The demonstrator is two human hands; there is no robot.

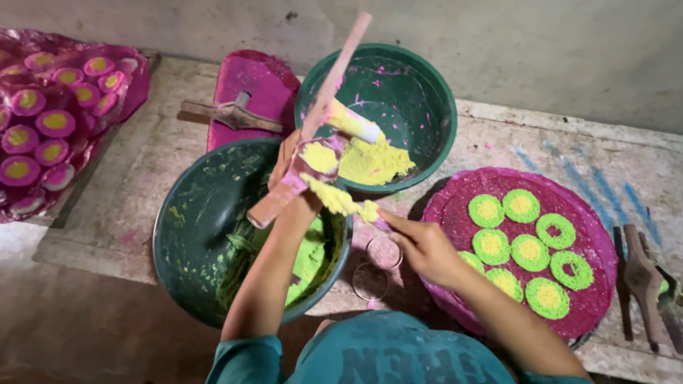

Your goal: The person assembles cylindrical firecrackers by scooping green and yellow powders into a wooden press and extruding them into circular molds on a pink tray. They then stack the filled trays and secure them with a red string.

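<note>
— Overhead, what does each hand hold at the worn stone counter (142, 171)?

— Seen from above, the left hand (288, 167) is closed around a long pink-stained wooden stick (320, 114), tilted across the two bowls, with a clump of yellow powder paste (331, 192) clinging to its lower end. The right hand (423, 245) pinches the near tip of that yellow clump between thumb and fingers.

— And around them?

— Beneath the left forearm sits a dark green plastic bowl with bright green paste (213, 227), at the counter's front edge. Behind it, toward the back edge, a second green plastic bowl holding yellow powder (398, 107). Two small metal rings (377, 267) lie on the counter between the front bowl and a round magenta tray (590, 284), which carries green discs with yellow centres (530, 252) near the right end. A pink board with a wooden tool (249, 99) lies behind the front bowl; pink discs with yellow centres (43, 121) fill the left corner.
</note>
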